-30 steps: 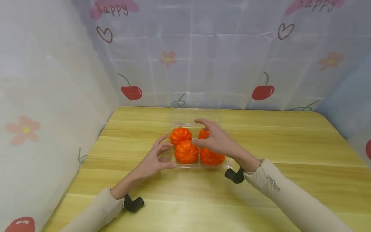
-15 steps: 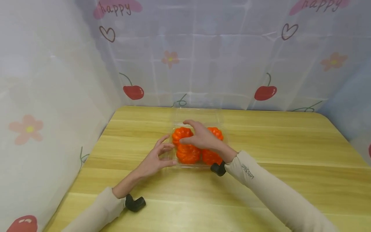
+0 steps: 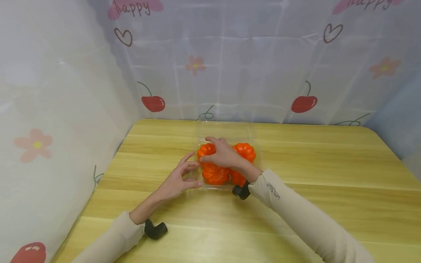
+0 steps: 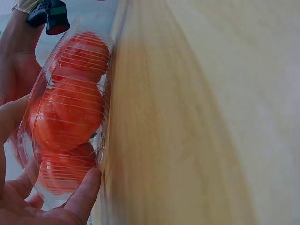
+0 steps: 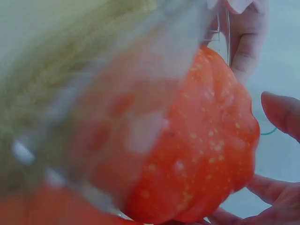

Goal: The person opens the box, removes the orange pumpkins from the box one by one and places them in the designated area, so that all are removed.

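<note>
A clear plastic clamshell box [image 3: 217, 187] stands on the table with its lid [image 3: 227, 128] raised at the back. Ribbed orange pumpkins sit inside: one near left [image 3: 215, 176], one far right [image 3: 244, 150], one near right [image 3: 237, 178], one far left [image 3: 204, 149]. My left hand [image 3: 175, 182] holds the box's near left corner; in the left wrist view its thumb [image 4: 88, 190] lies against the wall. My right hand [image 3: 223, 153] is over the far left pumpkin and partly hides it. In the right wrist view, the thumb [image 5: 283, 112] and fingers are spread apart, with a speckled pumpkin in front.
The wooden table [image 3: 312, 164] extends on both sides of the box and towards me. A printed cloth [image 3: 250, 73] hangs behind it, and another cloth side [image 3: 65, 109] closes off the left. Black wrist mounts [image 3: 156, 230] sit under both sleeves.
My right hand has moved left from the right-hand pumpkins to above the far left one, uncovering the far right one. The left hand stays at the box. The view has shifted slightly.
</note>
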`<state>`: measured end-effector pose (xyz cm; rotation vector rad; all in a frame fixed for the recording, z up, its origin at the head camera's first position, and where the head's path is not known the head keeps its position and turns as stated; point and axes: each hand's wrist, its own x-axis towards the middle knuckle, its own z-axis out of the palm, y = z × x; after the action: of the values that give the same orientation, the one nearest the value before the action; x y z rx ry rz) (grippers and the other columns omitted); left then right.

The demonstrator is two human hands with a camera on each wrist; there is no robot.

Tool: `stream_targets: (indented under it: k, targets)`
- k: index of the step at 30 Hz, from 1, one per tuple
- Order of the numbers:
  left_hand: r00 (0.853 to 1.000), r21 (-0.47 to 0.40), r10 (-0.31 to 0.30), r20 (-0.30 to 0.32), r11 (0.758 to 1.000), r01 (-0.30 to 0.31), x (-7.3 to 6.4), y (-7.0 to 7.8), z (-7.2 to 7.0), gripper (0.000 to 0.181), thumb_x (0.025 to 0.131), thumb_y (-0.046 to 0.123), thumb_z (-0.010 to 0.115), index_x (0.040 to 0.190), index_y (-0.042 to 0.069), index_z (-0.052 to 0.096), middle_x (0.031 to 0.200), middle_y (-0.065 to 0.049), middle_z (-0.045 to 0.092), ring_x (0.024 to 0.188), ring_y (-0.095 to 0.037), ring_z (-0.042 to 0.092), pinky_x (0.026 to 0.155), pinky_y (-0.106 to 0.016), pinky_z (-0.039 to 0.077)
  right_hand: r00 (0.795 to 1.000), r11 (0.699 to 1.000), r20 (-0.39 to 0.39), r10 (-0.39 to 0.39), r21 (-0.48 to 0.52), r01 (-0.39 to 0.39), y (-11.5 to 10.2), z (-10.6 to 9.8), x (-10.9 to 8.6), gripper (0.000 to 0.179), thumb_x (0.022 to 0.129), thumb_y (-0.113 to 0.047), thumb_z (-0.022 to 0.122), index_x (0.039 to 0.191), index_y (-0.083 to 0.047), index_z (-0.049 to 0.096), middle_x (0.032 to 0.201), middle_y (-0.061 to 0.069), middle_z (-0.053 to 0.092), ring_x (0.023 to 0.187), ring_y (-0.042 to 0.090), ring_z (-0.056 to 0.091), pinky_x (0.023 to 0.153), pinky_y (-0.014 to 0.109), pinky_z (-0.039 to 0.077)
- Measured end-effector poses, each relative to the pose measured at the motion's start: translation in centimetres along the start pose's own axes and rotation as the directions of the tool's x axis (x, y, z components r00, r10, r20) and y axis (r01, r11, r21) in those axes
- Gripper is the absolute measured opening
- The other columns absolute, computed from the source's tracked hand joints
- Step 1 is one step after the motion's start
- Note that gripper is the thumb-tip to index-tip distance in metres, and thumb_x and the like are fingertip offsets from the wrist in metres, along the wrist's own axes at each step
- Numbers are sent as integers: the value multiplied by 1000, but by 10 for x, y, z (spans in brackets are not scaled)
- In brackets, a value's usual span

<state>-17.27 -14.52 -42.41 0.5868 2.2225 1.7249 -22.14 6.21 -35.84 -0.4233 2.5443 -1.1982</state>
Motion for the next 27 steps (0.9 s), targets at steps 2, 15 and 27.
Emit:
stream_targets:
  k: [2, 15, 27]
  targets:
    - [1000, 1, -5, -5, 1000, 5, 0, 0, 0, 54, 87, 7, 76, 134, -1, 52, 164, 3, 7, 138, -38, 37, 99, -44, 48, 1000, 1000, -4, 12, -13, -12, 0, 2, 1, 76, 88, -27, 73, 152, -10, 35, 144, 23, 34, 122, 37, 46, 104, 54, 39]
    - [1000, -4, -19, -23, 1000, 19, 0, -1, 0, 49, 85, 8, 78, 129, 2, 55, 163, 8, 9, 138, -36, 36, 100, -44, 47, 994, 998, -97, 49, -24, -51, 4, 12, 2, 59, 90, -28, 74, 138, -4, 49, 132, 23, 38, 112, 36, 51, 97, 52, 45]
    - [1000, 6, -21, -24, 1000, 21, 0, -1, 1, 48, 87, 10, 77, 129, 6, 56, 163, 7, 8, 138, -36, 36, 99, -43, 48, 990, 996, -136, 38, -81, -49, 6, 18, 3, 54, 91, -28, 73, 132, -7, 45, 125, 18, 49, 105, 33, 55, 93, 48, 49]
